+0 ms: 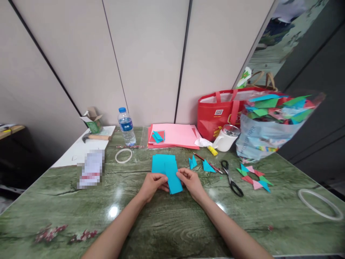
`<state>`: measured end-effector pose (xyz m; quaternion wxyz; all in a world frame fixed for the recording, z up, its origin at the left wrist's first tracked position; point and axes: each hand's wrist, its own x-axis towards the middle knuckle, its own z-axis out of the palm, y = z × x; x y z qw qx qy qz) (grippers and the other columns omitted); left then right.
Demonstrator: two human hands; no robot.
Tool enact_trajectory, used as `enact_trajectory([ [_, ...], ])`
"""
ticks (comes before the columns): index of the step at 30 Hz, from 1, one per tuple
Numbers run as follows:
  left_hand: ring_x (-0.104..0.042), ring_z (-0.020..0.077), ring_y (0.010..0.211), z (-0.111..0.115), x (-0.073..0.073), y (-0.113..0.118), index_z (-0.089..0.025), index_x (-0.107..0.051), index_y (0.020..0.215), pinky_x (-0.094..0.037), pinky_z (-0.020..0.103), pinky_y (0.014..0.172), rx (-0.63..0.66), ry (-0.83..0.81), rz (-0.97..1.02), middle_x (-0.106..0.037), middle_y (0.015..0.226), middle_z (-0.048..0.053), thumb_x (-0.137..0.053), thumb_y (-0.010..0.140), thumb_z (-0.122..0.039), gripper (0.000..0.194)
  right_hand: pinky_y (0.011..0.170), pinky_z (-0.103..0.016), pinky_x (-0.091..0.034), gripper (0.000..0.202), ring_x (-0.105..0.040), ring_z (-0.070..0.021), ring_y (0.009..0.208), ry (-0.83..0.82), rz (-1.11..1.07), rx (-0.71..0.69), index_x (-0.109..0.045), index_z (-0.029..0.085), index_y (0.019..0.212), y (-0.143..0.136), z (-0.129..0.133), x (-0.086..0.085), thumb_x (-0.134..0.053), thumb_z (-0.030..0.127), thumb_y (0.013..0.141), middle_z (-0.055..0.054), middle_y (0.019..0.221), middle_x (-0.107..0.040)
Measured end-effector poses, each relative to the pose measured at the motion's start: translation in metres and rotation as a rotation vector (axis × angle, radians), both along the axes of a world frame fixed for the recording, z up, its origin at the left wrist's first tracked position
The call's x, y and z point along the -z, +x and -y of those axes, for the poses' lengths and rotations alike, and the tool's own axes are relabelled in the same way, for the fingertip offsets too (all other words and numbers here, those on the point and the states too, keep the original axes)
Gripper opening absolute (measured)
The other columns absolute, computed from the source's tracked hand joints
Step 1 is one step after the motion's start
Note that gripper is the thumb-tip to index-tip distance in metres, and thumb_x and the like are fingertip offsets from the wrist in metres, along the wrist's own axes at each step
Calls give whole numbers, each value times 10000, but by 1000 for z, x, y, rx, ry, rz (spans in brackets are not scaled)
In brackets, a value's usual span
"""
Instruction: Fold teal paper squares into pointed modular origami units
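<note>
Between my two hands is a narrow blue strip of folded paper (174, 178), tilted a little. My left hand (154, 185) pinches its left edge, and my right hand (190, 180) grips the right edge with thumb and fingers. Just behind it lies a wider blue paper sheet (158, 163), partly covered by the strip. To the right of the sheet are a small folded blue paper piece (192, 162) and a blue paper triangle (208, 166) beside a dark red pencil (201, 157). Black scissors (231, 178) lie further right, near a multicoloured folded paper ring (254, 177).
At the back stand a water bottle (126, 127), pink and red paper sheets (180, 133), a red bag (210, 117), a white mug (226, 139) and a plastic bag of coloured paper (258, 135). A hammer (98, 137) and a tape roll (123, 155) lie left; a white ring (320, 204), right.
</note>
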<state>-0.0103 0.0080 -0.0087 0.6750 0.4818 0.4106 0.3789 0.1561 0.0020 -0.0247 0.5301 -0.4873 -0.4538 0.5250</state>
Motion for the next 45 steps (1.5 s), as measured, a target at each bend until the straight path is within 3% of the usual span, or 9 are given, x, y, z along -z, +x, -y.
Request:
enact_trajectory([
  [10,-625,159,488,3,-5,0,-108,-561,603,-499,254,480,165,-4,-7,-657,550,73,-610,690,-402,311,446,-211,-293,309,-407,-84,469,2,42,-8,-645,154,714,4,-1,0,-681,432,584,29,547,-559],
  [19,-591,138,402,3,-3,3,-101,-580,541,-447,202,381,80,73,-120,-621,461,60,-608,683,-394,327,441,-208,-251,368,-332,-77,456,36,161,-57,-525,154,532,1,1,-1,-602,497,643,53,460,-401],
  [27,-596,151,414,6,-5,7,-89,-586,541,-471,228,410,-12,77,-105,-628,469,60,-625,669,-369,310,456,-213,-315,345,-379,-87,472,157,244,13,-528,156,575,3,1,-2,-594,482,668,38,498,-453],
  [33,-614,168,450,8,-7,9,-90,-594,544,-490,247,439,-102,93,-73,-634,483,59,-623,675,-350,292,413,-229,-385,373,-444,-109,450,24,127,-43,-503,183,578,2,3,-1,-564,543,656,44,492,-465],
  [45,-616,170,465,9,-9,9,-101,-592,560,-498,260,447,-159,161,-45,-638,511,47,-606,701,-332,271,431,-240,-478,317,-517,-102,438,40,-29,-41,-538,170,613,2,7,-8,-657,464,610,39,533,-532],
])
